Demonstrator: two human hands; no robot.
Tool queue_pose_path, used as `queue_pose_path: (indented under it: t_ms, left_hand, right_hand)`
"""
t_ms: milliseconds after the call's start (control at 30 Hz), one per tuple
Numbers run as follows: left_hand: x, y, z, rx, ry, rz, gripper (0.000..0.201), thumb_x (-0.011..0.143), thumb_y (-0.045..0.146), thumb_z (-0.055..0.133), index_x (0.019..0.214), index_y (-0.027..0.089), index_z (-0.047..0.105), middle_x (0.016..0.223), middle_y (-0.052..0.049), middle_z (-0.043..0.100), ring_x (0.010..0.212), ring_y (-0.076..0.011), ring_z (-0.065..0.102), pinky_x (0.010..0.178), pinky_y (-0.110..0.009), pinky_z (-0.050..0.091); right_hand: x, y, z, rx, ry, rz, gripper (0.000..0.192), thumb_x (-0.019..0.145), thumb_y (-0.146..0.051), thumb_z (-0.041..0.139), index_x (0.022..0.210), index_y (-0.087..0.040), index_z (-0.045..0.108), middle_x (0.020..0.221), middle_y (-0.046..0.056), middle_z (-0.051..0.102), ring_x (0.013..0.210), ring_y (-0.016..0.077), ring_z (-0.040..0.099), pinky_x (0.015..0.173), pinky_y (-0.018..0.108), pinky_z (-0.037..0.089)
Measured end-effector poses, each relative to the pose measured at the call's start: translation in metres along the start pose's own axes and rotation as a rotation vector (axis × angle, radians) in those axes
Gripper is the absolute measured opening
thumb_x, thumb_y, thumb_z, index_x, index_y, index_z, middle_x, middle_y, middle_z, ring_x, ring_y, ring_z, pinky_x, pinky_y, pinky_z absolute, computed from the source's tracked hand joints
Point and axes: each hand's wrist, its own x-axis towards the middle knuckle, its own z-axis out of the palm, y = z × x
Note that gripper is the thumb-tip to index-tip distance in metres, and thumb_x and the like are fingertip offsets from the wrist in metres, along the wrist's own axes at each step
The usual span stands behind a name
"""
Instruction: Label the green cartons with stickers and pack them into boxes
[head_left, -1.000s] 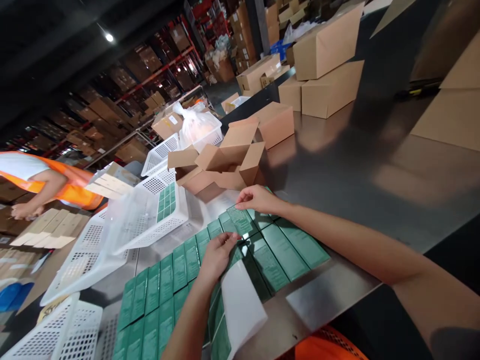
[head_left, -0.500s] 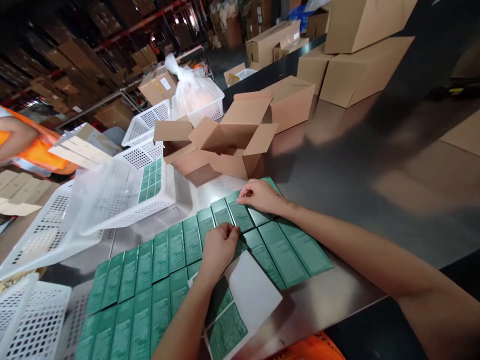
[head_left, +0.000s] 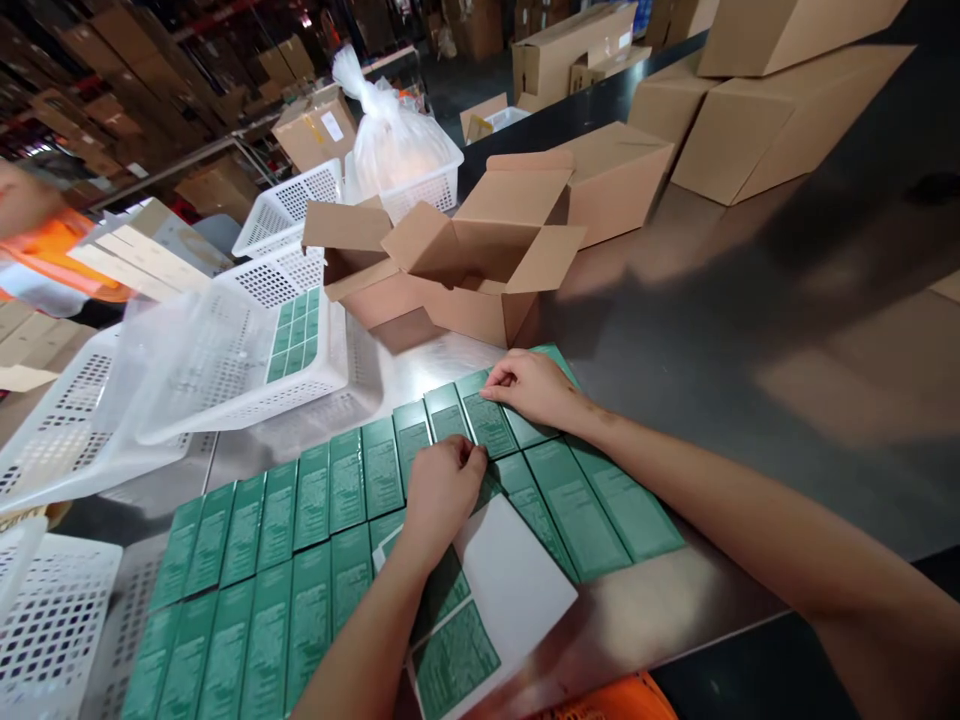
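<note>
Fingers (head_left: 493,393) of the right hand (head_left: 536,388) are pinched together at the far end of a green carton (head_left: 487,420); those of the left hand (head_left: 444,488) curl closed at its near end. Whether either grips anything, I cannot tell. Just below the left fingers lies a white sheet (head_left: 517,560) bearing green labels (head_left: 456,655). Matching cartons (head_left: 313,497) flank both hands on the metal desk (head_left: 660,612); beyond the fingers stands an open cardboard box (head_left: 472,312).

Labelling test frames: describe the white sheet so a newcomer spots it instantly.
On the grey table, find the two rows of green boxes. The white sheet overlaps the nearer row, partly hidden behind the left forearm. Unlike the green boxes around it, it has a blank white area beside green rectangles.
</note>
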Motion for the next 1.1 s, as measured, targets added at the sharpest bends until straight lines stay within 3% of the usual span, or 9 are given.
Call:
queue_pose_path:
  t_ms: [233,367,500,633,733,833,933,1000,1100]
  left_hand:
    - [0.006,0.001,-0.003,0.014,-0.018,-0.005,0.023,0.083,0.032,0.052,0.062,0.022,0.057,0.061,-0.003,0.058,0.062,-0.0190,0.050,0.061,-0.030,0.028]
    - [0.005,-0.002,-0.004,-0.023,-0.020,0.018,0.026,0.081,0.032,0.056,0.057,0.022,0.057,0.057,-0.003,0.057,0.061,-0.0197,0.051,0.060,-0.030,0.028]
    - [-0.012,-0.006,-0.011,-0.138,0.058,0.037,0.028,0.086,0.037,0.052,0.065,0.021,0.064,0.054,-0.001,0.055,0.058,-0.0187,0.051,0.059,-0.029,0.029]
    - [-0.037,-0.015,-0.027,-0.312,0.186,0.034,0.034,0.086,0.030,0.037,0.082,0.021,0.069,0.054,0.001,0.052,0.055,-0.0174,0.049,0.056,-0.028,0.030]
    - [-0.052,-0.021,-0.037,-0.484,0.292,0.056,0.023,0.076,0.024,0.041,0.067,0.021,0.062,0.050,0.004,0.039,0.050,-0.0150,0.037,0.052,-0.027,0.027]
    - [-0.063,-0.021,-0.042,-0.573,0.353,0.102,0.019,0.079,0.032,0.049,0.064,0.021,0.055,0.053,0.004,0.040,0.052,-0.0131,0.036,0.052,-0.026,0.028]
    - [-0.069,-0.016,-0.039,-0.642,0.333,0.179,0.027,0.082,0.042,0.058,0.067,0.020,0.057,0.055,0.005,0.043,0.053,-0.0115,0.036,0.052,-0.024,0.028]
    - [-0.071,-0.012,-0.037,-0.682,0.292,0.211,0.032,0.082,0.046,0.061,0.066,0.019,0.056,0.055,0.006,0.041,0.052,-0.0101,0.033,0.051,-0.023,0.026]
    - [-0.071,-0.010,-0.036,-0.858,0.179,0.187,0.035,0.079,0.050,0.067,0.068,0.018,0.059,0.056,0.005,0.046,0.053,-0.0094,0.038,0.052,-0.022,0.031]
  right_hand:
    - [-0.004,-0.001,0.002,-0.053,0.023,-0.035,0.011,0.076,-0.026,0.080,0.075,-0.019,0.071,0.081,0.001,0.064,0.073,0.0153,0.059,0.065,0.025,0.039]
    - [-0.006,-0.003,0.002,-0.132,0.102,0.013,0.054,0.068,-0.030,0.086,0.111,-0.017,0.057,0.094,0.004,0.064,0.080,0.0192,0.061,0.069,0.027,0.042]
    - [-0.004,-0.010,0.003,-0.196,0.048,0.037,0.056,0.076,-0.043,0.078,0.115,-0.015,0.050,0.100,0.010,0.064,0.088,0.0255,0.063,0.076,0.033,0.046]
    - [-0.009,-0.025,-0.004,-0.167,-0.058,-0.002,0.069,0.064,-0.041,0.087,0.116,-0.015,0.051,0.116,0.016,0.062,0.100,0.0291,0.063,0.083,0.037,0.048]
    - [-0.032,-0.043,-0.017,-0.037,-0.160,-0.054,0.055,0.069,-0.038,0.084,0.112,-0.017,0.057,0.101,0.008,0.069,0.087,0.0209,0.066,0.074,0.030,0.051]
    - [-0.071,-0.065,-0.025,0.235,-0.197,-0.038,0.031,0.083,-0.041,0.071,0.105,-0.019,0.065,0.089,0.003,0.072,0.078,0.0170,0.067,0.067,0.027,0.051]
    - [-0.106,-0.081,-0.022,0.292,-0.036,-0.082,0.022,0.079,-0.039,0.077,0.091,-0.022,0.071,0.086,0.001,0.074,0.078,0.0170,0.067,0.068,0.028,0.049]
    - [-0.119,-0.086,-0.016,0.172,0.166,-0.211,0.016,0.080,-0.036,0.078,0.085,-0.023,0.071,0.082,-0.001,0.073,0.077,0.0164,0.067,0.069,0.029,0.047]
    - [-0.127,-0.085,-0.012,-0.152,0.454,-0.484,0.006,0.091,-0.026,0.066,0.093,-0.023,0.071,0.083,0.000,0.074,0.078,0.0174,0.066,0.075,0.035,0.042]
